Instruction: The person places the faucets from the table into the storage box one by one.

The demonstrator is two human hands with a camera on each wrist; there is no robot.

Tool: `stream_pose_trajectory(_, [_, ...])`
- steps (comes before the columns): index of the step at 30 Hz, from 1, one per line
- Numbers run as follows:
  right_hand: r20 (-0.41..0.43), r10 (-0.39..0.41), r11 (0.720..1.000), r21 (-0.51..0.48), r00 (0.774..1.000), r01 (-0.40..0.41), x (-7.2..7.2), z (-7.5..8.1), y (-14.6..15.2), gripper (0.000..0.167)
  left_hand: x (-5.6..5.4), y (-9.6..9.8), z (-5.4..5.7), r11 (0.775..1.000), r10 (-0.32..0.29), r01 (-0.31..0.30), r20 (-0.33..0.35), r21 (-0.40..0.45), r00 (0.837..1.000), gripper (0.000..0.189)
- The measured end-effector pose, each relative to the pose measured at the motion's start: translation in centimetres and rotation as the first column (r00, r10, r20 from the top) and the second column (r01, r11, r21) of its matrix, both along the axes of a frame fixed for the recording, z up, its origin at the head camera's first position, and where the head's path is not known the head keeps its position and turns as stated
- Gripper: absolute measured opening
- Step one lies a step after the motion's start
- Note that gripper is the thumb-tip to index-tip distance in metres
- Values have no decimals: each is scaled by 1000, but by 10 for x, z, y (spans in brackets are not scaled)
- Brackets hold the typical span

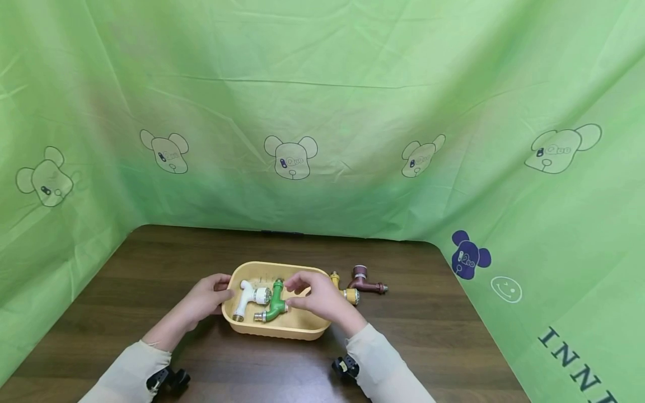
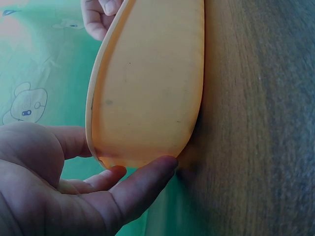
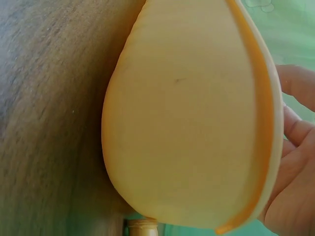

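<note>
A yellow plastic basin (image 1: 272, 331) stands on the table, its long side facing me. My left hand (image 1: 206, 298) grips its left end, thumb over the rim and fingers against the outer wall, as the left wrist view also shows. Inside lie a white tap (image 1: 245, 296) and, to its right, a green tap (image 1: 275, 305). My right hand (image 1: 319, 296) reaches over the basin's right end, thumb and fingers apart, with the tips right beside the green tap. In the right wrist view the basin wall hides the fingertips.
Just right of the basin, a yellow tap (image 1: 351, 295) lies partly hidden behind my right hand. Beyond it lies a dark red tap (image 1: 368, 282). The brown wooden table (image 1: 191, 249) is enclosed by a green printed cloth (image 1: 353, 201) at the back and sides.
</note>
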State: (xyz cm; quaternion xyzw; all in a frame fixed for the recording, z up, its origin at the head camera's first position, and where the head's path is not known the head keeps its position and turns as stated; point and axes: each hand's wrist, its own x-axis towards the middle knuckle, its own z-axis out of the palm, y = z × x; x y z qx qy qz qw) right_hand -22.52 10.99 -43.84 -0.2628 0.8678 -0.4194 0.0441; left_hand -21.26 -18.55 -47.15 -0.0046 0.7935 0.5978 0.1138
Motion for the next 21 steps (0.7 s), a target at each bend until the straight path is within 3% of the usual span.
stream_pose_trajectory(7, [18,-19,998,-59,1000,20,2,4,9,26,0,0,-1,1000,3,-3,1,6,1000,47])
stream_pose_trajectory(21, [-19,-62,995,-82,998,60,5,5,27,21,-1,-1,-3,1000,0,0,-8,5,1000,48])
